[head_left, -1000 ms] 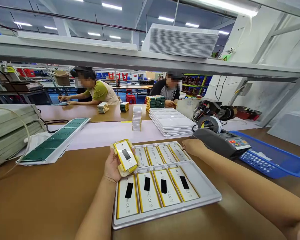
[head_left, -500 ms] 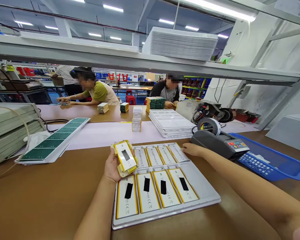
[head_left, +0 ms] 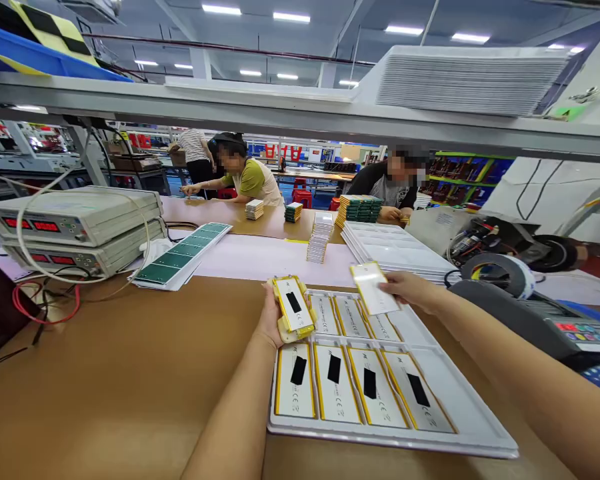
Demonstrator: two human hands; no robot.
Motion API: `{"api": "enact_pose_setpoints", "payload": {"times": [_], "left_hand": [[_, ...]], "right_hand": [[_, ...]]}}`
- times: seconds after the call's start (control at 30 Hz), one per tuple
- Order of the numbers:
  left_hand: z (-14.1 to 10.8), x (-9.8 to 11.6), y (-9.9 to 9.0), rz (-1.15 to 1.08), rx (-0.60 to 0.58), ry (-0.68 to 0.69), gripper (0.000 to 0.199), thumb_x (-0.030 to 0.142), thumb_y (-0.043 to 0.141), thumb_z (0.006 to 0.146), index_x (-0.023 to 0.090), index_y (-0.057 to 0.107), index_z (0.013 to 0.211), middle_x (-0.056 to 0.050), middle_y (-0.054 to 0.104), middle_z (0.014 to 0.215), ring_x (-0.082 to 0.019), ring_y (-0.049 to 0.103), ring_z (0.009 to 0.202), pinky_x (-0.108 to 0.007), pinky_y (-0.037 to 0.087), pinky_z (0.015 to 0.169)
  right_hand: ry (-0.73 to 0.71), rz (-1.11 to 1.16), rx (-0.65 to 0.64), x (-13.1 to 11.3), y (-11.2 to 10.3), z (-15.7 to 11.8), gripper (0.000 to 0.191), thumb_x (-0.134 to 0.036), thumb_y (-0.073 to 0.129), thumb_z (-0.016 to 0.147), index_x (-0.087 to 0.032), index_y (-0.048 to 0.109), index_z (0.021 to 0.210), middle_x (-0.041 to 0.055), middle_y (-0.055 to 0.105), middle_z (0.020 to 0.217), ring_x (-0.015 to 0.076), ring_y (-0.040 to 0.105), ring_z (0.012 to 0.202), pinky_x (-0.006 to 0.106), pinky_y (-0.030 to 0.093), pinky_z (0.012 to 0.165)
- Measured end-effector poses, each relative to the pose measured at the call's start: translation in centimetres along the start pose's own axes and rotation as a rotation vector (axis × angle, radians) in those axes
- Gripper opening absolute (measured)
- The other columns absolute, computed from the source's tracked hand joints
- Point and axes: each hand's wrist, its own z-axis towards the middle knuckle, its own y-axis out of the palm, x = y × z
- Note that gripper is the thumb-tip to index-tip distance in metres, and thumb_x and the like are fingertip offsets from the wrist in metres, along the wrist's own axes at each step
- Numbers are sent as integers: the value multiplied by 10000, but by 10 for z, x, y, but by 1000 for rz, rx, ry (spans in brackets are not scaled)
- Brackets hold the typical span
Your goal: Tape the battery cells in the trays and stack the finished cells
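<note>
A yellow-edged white battery pack (head_left: 300,319) with a black tape strip, lying on a pale yellow plate, is gripped in my left hand (head_left: 270,319) over the tray's left edge. My right hand (head_left: 411,290) pinches a flat white battery (head_left: 373,288) by its right side, raised above the tray's back row. The white tray (head_left: 473,393) holds a front row of several batteries with black tape, such as the one at front left (head_left: 296,393), and three in the back row without visible tape, including a middle one (head_left: 351,316).
Grey instruments (head_left: 75,220) with cables stand left, beside green boards (head_left: 185,253). Behind are stacked batteries (head_left: 320,238) and white trays (head_left: 395,243). A tape roll (head_left: 500,275) and dark dispenser (head_left: 535,320) stand right. Two people work across the table; another stands behind.
My right hand has lifted a battery from the back row's right end, leaving its slot bare. My left hand still holds its pack. The camera view has swung left.
</note>
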Motion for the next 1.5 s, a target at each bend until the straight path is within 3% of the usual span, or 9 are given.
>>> {"api": "enact_pose_setpoints", "payload": {"times": [0.23, 0.37, 0.5, 0.7, 0.87, 1.0, 1.2, 1.4, 1.5], "left_hand": [[-6, 3, 3, 93, 55, 4, 831, 775, 299, 582, 149, 549, 1068, -152, 637, 908, -302, 600, 791, -467, 445, 699], [-9, 8, 1, 58, 11, 109, 810, 772, 304, 587, 156, 561, 1045, -135, 628, 953, -286, 586, 862, -447, 428, 773], [-11, 10, 0, -4, -88, 120, 836, 790, 318, 553, 129, 571, 999, -130, 626, 921, -297, 563, 903, -471, 410, 804], [-14, 10, 4, 50, -112, 195, 663, 662, 466, 632, 167, 532, 1068, -122, 621, 950, -261, 589, 823, -453, 458, 728], [-6, 11, 8, 171, 203, 273, 381, 312, 546, 728, 169, 513, 1080, -89, 643, 851, -229, 603, 752, -432, 489, 679], [1, 19, 9, 242, 385, 477, 321, 288, 526, 758, 156, 516, 1051, -53, 610, 869, -190, 587, 761, -381, 489, 681], [-9, 39, 9, 322, 425, 546, 329, 340, 470, 804, 134, 498, 1059, -69, 528, 1031, -172, 535, 862, -358, 469, 716], [-15, 55, 0, 501, 535, 579, 263, 277, 549, 745, 175, 529, 986, -12, 552, 751, -130, 542, 689, -320, 466, 665], [-17, 57, -1, 748, 661, 596, 435, 216, 674, 594, 249, 530, 1003, 0, 570, 792, -140, 550, 682, -289, 451, 644]], "right_hand": [[-263, 100, -90, -103, 107, 1, 124, -234, 475, 758, -131, 533, 797, 23, 576, 699, 100, 473, 577, 202, 335, 506], [-424, -186, -34, -114, 112, -13, 186, -315, 451, 789, -164, 556, 816, 54, 599, 837, 142, 518, 704, 220, 336, 565], [-434, -368, 190, -80, 80, -40, 288, -388, 323, 844, -206, 547, 846, 40, 598, 853, 158, 525, 735, 236, 318, 588], [-124, -567, 96, 17, 29, -68, 216, -334, 389, 811, -209, 542, 724, 31, 614, 720, 165, 537, 668, 240, 299, 554], [120, -734, 89, 60, 0, -102, 193, -317, 420, 792, -207, 578, 776, 66, 634, 830, 202, 555, 745, 257, 280, 539], [121, -780, 26, 64, 0, -119, 198, -318, 424, 795, -200, 578, 759, 71, 638, 833, 201, 561, 760, 255, 283, 547], [67, -773, 12, 72, 15, -115, 170, -296, 449, 777, -196, 559, 695, 67, 630, 767, 192, 551, 700, 253, 278, 536], [27, -307, -112, 90, 21, -104, 223, -368, 497, 730, -167, 527, 637, 21, 561, 630, 131, 476, 591, 234, 310, 532], [6, -20, -209, 94, 29, -102, 364, -525, 467, 691, -167, 480, 629, -9, 481, 581, 112, 420, 548, 228, 329, 520]]}}
